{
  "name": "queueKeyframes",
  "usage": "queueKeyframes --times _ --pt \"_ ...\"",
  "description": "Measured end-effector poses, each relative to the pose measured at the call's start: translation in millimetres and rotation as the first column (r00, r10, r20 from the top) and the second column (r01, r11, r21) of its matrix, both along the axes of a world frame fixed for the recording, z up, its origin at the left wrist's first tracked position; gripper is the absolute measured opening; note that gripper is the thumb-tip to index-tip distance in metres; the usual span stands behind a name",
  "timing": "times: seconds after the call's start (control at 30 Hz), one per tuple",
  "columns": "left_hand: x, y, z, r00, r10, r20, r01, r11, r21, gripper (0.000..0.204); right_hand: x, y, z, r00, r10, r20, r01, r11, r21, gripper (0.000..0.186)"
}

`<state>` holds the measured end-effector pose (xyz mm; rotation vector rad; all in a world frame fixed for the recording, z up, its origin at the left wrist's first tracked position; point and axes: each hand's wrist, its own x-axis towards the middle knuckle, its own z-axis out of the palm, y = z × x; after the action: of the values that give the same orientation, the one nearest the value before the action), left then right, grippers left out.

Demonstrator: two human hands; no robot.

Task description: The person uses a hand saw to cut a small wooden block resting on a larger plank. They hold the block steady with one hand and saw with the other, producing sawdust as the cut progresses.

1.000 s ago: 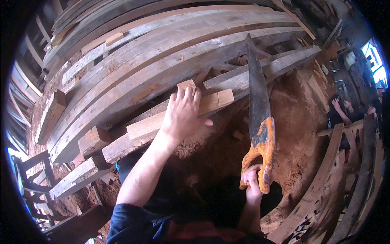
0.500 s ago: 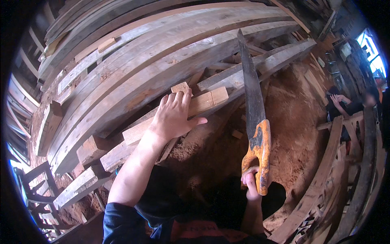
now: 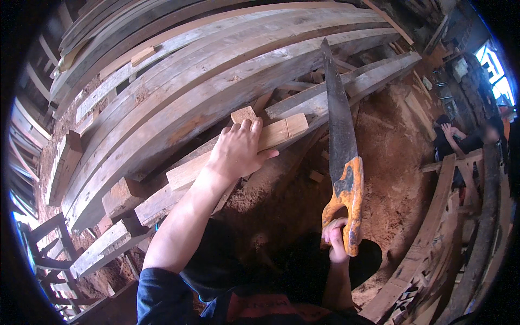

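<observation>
My left hand (image 3: 238, 149) lies across a short squared piece of wood (image 3: 284, 131), its fingers curled over the far edge and its thumb on the near side. A thin line crosses that piece near its right end. Beneath it runs a long timber beam (image 3: 379, 78). Just beyond my fingertips is a small wooden block (image 3: 242, 114). My right hand (image 3: 337, 238) is closed round the worn yellow-orange handle of a handsaw (image 3: 340, 116). The dark blade points away from me, apart from the held piece, to the right of its marked end.
Long pale beams (image 3: 233, 81) lie side by side at the far side. Squared timber ends (image 3: 111, 246) jut out at the left. Reddish dirt ground (image 3: 395, 157) spreads below. At the right are curved timbers (image 3: 428, 238) and a seated person (image 3: 460, 138).
My left hand and the piece of wood have shifted slightly to the right. The saw has also moved a little right, still in my right hand.
</observation>
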<state>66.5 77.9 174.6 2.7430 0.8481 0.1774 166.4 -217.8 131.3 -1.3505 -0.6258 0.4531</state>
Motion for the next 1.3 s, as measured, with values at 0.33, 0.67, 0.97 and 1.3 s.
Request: queueKeyframes --times 0.33,0.67,0.97,1.3 --pt "-2 2 -4 1.000 0.026 0.017 -0.025 0.996 -0.082 0.083 -29 8 40 0.965 0.263 -0.005 -0.258 0.950 0.179 0.026" --pt "-2 4 -6 0.999 0.008 0.038 -0.005 0.997 -0.071 0.080 -49 33 56 0.938 0.339 -0.066 -0.325 0.931 0.167 0.026" --pt "-3 5 -8 0.999 -0.004 0.043 0.007 0.997 -0.073 0.079 -54 38 59 0.941 0.333 -0.055 -0.328 0.941 0.087 0.022" --pt "-3 5 -8 0.998 -0.010 0.054 0.012 0.999 -0.048 0.078 -54 39 57 0.957 0.284 -0.054 -0.281 0.959 0.046 0.025"
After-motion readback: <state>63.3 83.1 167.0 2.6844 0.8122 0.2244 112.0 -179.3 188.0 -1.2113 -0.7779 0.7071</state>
